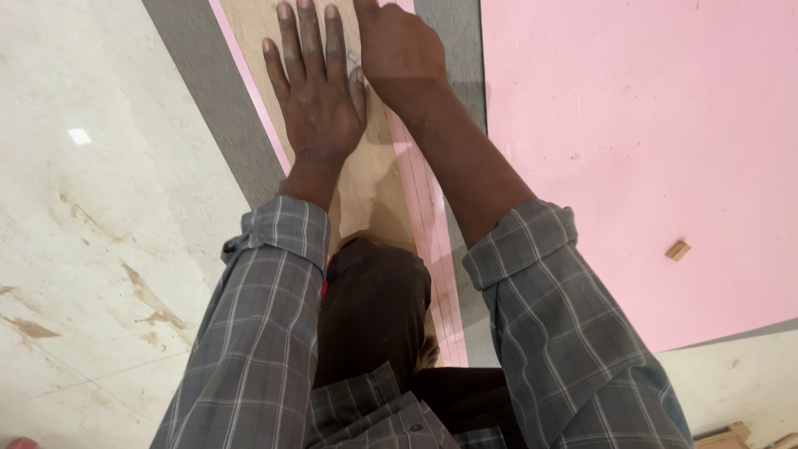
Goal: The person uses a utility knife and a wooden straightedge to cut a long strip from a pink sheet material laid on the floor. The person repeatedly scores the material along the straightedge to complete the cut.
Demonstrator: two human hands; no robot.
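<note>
My left hand (316,83) lies flat, fingers spread, on a long tan plywood strip (366,179) that runs away from me. My right hand (399,50) is closed beside it at the strip's right edge, where a narrow pink strip (428,216) lies along the plywood. The top of the frame cuts off the fingertips of my right hand, so whether it holds anything is hidden. My knee in dark trousers rests on the near end of the plywood. Both forearms wear rolled grey checked sleeves.
A grey board (224,108) lies under the strips. A large pink sheet (648,150) fills the right side, with a small wooden block (678,249) on it. Stained pale floor tiles (91,249) spread to the left. Wood offcuts (723,436) show at the bottom right.
</note>
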